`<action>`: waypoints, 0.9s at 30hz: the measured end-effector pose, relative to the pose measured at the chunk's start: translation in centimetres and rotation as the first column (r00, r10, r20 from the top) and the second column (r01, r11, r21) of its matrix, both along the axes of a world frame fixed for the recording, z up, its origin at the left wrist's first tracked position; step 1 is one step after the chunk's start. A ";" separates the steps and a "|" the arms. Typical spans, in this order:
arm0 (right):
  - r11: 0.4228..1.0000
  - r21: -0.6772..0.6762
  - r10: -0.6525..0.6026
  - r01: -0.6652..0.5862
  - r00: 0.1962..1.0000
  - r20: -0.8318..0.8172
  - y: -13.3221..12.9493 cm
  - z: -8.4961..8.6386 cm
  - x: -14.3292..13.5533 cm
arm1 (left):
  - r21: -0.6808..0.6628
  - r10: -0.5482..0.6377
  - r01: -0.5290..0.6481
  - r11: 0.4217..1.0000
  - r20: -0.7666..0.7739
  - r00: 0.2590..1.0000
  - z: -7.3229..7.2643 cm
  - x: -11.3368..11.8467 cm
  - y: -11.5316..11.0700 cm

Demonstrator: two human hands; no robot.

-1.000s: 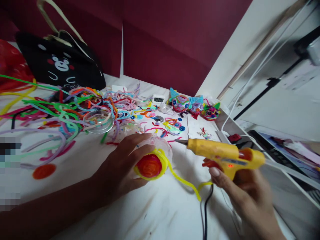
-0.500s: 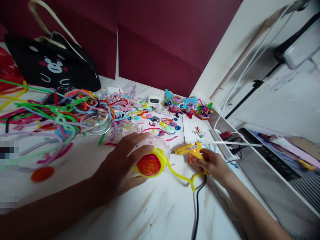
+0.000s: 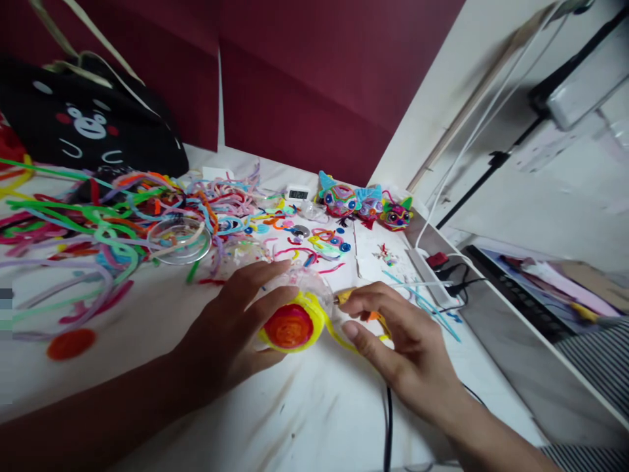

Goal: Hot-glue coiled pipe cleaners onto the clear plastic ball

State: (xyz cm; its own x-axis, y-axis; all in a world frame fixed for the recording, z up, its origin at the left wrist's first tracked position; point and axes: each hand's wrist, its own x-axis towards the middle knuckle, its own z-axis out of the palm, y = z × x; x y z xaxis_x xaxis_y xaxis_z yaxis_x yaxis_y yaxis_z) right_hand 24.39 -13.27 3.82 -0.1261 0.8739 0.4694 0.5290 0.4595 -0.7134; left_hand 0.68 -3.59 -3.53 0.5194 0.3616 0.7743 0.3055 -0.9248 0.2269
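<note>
At frame centre, the left hand point(image 3: 233, 311) has the clear ball point(image 3: 314, 283) in its grip, probably to steady the red-and-yellow coil point(image 3: 289, 326), while right of centre the right hand point(image 3: 415, 347), grip parted, hangs beside the yellow strip point(image 3: 339, 337).

left hand point(image 3: 230, 321) curled, clasping; right hand point(image 3: 413, 347) loosely cupped (thumb point(image 3: 366, 343) parted from bent fingers point(image 3: 386, 300))

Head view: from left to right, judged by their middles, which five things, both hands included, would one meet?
Orange disc → clear round dish → left hand → red-and-orange coil → right hand.
</note>
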 end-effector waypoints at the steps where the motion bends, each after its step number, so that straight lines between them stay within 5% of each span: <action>1: 1.000 0.015 0.012 -0.012 1.000 -0.018 0.1 0.1 -0.7 | 0.009 -0.002 0.002 1.000 0.008 1.000 0.0 0.0 0.0; 20: 0.967 0.251 0.049 -0.040 0.998 -0.027 1.5 -1.6 -2.6 | -0.046 0.010 -0.012 0.999 -0.042 0.999 -0.5 -0.1 -0.2; 27: 0.934 0.356 -0.045 -0.007 0.990 0.136 1.1 -1.7 -3.1 | -0.067 0.015 -0.019 0.998 -0.058 0.998 -0.2 -0.2 -0.5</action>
State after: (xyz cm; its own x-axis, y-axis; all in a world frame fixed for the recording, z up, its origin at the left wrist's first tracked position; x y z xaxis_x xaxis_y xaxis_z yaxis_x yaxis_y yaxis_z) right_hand 21.32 -12.19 2.10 -0.1982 0.6562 0.7281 0.6226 0.6580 -0.4236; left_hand 0.52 -4.14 -3.72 0.5560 0.4208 0.7168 0.3351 -0.9027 0.2699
